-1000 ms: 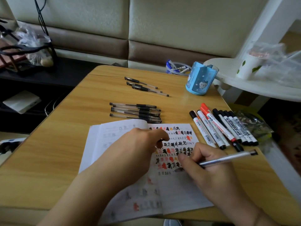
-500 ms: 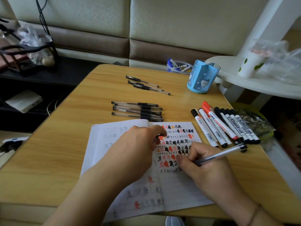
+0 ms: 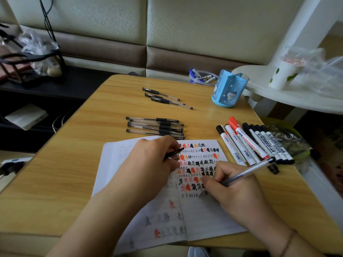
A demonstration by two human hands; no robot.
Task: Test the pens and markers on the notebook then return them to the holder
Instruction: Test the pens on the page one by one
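Note:
An open notebook [image 3: 207, 217] lies at the table's near edge, its right page filled with black and red marks. My right hand [image 3: 233, 190] grips a clear gel pen [image 3: 248, 171] with its tip down on the page. My left hand [image 3: 150, 164] rests on the left page and holds a black pen cap [image 3: 174, 152]. Several capped gel pens [image 3: 156, 127] lie above the notebook, three more pens [image 3: 167, 98] farther back. A row of markers [image 3: 254, 143] lies to the right. The blue holder [image 3: 229, 89] stands at the back right.
The wooden table [image 3: 65, 173] ends close on the right, beside a white shelf [image 3: 289, 97] with a paper cup [image 3: 282, 75]. A crumpled plastic wrapper [image 3: 289, 140] lies by the markers. A clear tub of pens [image 3: 202, 77] sits behind the holder.
My right hand has shifted slightly along the page with the pen, whose tail has swung. The black cap now shows in my left hand. The view has tilted a little.

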